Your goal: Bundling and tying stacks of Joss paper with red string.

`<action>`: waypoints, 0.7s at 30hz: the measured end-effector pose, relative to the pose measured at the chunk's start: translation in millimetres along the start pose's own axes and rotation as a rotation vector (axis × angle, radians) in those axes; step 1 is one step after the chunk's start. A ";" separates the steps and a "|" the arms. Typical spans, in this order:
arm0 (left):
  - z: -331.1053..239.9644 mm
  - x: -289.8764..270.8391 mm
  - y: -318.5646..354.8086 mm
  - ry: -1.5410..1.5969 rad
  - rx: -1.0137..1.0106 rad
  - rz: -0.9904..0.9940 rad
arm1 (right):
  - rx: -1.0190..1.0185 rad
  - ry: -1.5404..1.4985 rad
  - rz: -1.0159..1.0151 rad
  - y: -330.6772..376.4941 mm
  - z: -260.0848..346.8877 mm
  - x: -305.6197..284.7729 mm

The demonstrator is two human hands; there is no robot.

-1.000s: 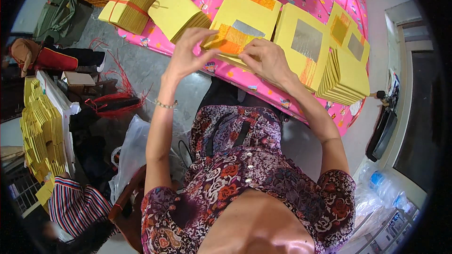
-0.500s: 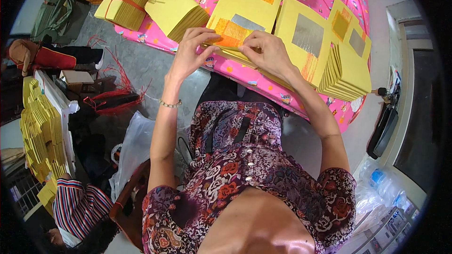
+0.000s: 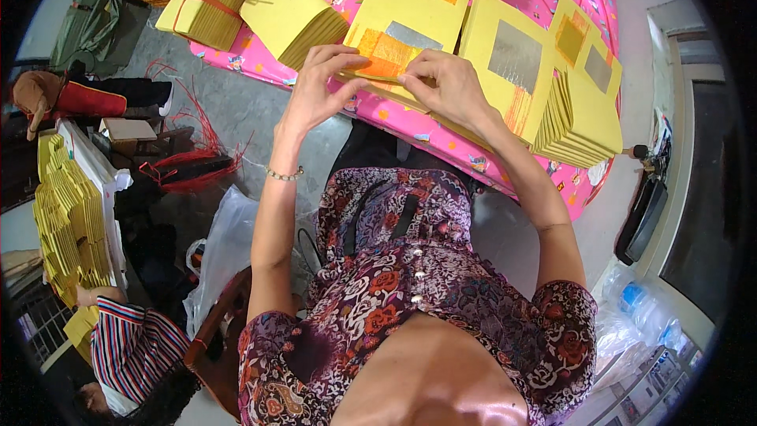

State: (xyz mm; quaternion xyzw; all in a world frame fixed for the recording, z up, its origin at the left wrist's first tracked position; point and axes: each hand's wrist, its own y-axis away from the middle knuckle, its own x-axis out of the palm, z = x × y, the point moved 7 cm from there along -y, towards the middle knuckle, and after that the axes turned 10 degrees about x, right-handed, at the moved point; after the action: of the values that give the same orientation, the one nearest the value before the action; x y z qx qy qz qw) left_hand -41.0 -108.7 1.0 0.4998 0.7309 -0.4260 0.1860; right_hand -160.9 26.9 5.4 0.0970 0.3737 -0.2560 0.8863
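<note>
The left hand and the right hand both rest on a thin yellow paper sheet with an orange square and a silver foil patch, which lies on top of a stack at the near edge of the tabletop covered in a pink patterned cloth. The left hand's fingers curl over the sheet's left side with the thumb under its near edge; the right hand's fingertips are pinched together on the near edge at the middle. Compared with a second ago, the left hand has slid slightly rightward along the sheet and the right hand has closed in toward it, so the two now sit closer; this suggests a fold or a lift of the top sheet is under way.

To the right lies a fanned stack of yellow sheets with silver squares. To the far left sit a thick block of plain yellow paper and a bundle of yellow paper tied with red string.

Below the tabletop the floor is grey concrete, with loose red plastic string on the left. Further left are more yellow paper stacks on a white rack. Another person in a striped shirt sits at the near left. Clear plastic bottles stand at the near right.
</note>
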 end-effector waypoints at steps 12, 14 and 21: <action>-38.6 20.3 -40.2 -0.326 0.285 0.109 | -0.055 0.084 -0.078 5.6 17.7 -21.2; -33.7 14.5 -43.0 -0.306 0.258 0.079 | -0.188 -0.009 -0.254 10.6 27.7 -41.7; -14.1 -7.3 -47.3 0.174 0.002 -0.262 | 0.140 -0.708 -0.331 2.8 -39.8 -49.3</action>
State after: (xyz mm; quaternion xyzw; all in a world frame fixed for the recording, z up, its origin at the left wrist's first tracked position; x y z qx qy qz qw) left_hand -77.6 -107.9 34.7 0.4353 0.8027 -0.4026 0.0642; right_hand -213.0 62.5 12.6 0.0015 0.0374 -0.4378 0.8983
